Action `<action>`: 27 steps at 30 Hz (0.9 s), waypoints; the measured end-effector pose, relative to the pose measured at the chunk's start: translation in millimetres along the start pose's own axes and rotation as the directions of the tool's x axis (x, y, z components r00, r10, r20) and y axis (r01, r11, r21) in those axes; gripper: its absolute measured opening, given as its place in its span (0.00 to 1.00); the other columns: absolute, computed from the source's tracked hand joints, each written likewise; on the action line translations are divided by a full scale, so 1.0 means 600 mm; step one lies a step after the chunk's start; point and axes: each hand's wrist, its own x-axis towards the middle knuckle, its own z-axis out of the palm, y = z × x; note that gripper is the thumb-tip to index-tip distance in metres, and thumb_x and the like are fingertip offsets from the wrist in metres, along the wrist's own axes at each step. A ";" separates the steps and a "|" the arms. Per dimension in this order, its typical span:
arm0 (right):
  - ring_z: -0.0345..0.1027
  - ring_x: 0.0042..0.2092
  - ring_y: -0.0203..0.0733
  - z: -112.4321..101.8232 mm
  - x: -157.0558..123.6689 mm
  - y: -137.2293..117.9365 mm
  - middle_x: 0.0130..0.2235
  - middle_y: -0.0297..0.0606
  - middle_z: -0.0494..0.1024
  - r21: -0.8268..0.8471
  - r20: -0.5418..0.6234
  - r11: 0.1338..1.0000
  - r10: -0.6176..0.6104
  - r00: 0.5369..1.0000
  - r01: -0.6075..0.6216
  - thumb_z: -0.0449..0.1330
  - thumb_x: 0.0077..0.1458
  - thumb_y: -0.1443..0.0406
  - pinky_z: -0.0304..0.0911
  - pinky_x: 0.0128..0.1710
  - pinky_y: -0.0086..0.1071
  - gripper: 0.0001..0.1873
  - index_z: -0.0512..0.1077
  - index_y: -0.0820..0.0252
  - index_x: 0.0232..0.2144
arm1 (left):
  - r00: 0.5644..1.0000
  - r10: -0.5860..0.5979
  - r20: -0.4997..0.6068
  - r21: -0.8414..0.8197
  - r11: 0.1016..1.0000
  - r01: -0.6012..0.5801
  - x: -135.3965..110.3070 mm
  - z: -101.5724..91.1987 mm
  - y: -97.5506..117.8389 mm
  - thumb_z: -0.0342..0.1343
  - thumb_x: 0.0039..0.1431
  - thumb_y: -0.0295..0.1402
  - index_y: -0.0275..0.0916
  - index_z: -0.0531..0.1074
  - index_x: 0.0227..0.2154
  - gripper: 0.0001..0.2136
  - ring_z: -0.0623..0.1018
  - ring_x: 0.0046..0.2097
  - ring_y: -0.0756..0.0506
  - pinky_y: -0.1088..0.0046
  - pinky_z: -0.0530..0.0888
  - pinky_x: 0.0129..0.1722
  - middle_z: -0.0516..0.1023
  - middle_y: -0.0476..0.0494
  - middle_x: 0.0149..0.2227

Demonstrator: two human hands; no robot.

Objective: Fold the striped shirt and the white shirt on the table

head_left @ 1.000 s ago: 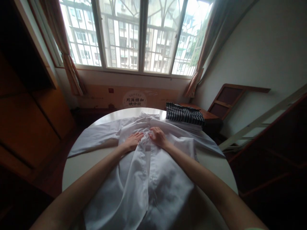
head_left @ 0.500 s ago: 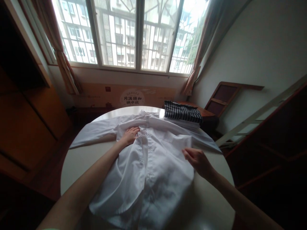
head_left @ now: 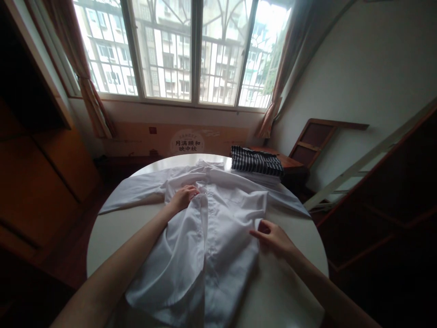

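Observation:
A long-sleeved white shirt (head_left: pixel 225 218) lies front up, with its collar at the far side and its hem towards me. Creases run across its body, and one front panel is bunched near the button strip. My left hand (head_left: pixel 184 197) has its fingers curled on the upper edge of that front panel, closed on the fabric. At the shirt's right side, my right hand (head_left: pixel 273 234) pinches the side edge between thumb and fingers, lifting the cloth slightly. Both sleeves spread outwards, the left sleeve (head_left: pixel 133 191) more fully in sight.
The shirt rests on a round white table (head_left: pixel 112 237). Folded clothes, with a black striped garment (head_left: pixel 257 160) on top, are stacked at the far right edge. Beyond stand a wooden piece of furniture (head_left: pixel 295 159) and a barred window (head_left: pixel 167 59) with curtains (head_left: pixel 90 95).
My right hand has come down and slightly left and now pinches the shirt's side edge, drawing it inwards. My left hand stays near the front panel, its fingers more curled.

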 end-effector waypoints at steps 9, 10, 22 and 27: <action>0.68 0.27 0.43 -0.034 0.006 -0.021 0.26 0.40 0.74 0.609 -0.065 0.788 0.159 0.985 -0.088 0.52 0.43 0.58 0.63 0.27 0.34 0.11 0.68 0.59 0.26 | 0.998 -0.044 0.049 0.034 0.999 0.042 -0.008 -0.004 0.017 0.52 0.50 0.48 0.40 0.71 0.41 0.20 0.69 0.49 0.43 0.68 0.64 0.51 0.71 0.42 0.47; 0.67 0.26 0.43 -0.053 0.004 -0.024 0.25 0.39 0.74 0.589 -0.097 0.805 0.160 0.982 -0.073 0.52 0.43 0.58 0.63 0.26 0.34 0.10 0.67 0.58 0.26 | 0.996 -0.047 0.073 0.048 0.998 0.043 -0.011 -0.005 0.018 0.52 0.48 0.50 0.39 0.70 0.43 0.24 0.68 0.50 0.42 0.68 0.62 0.51 0.69 0.41 0.49; 0.54 0.19 0.33 -0.097 -0.045 -0.056 0.17 0.30 0.62 -0.537 -0.167 0.814 -0.359 0.918 0.221 0.56 0.44 0.54 0.51 0.22 0.29 0.16 0.57 0.55 0.17 | 0.981 0.107 0.164 0.184 0.973 -0.137 -0.022 -0.063 0.110 0.56 0.49 0.40 0.39 0.70 0.40 0.16 0.69 0.49 0.41 0.67 0.63 0.48 0.69 0.40 0.48; 0.57 0.21 0.32 -0.024 -0.050 -0.098 0.19 0.32 0.66 -0.523 0.189 0.733 -0.397 0.898 0.434 0.51 0.52 0.54 0.48 0.22 0.27 0.17 0.62 0.59 0.19 | 0.880 0.309 0.361 -0.002 0.944 -0.330 -0.095 -0.096 0.227 0.53 0.47 0.50 0.38 0.68 0.25 0.17 0.73 0.29 0.47 0.74 0.66 0.28 0.73 0.48 0.27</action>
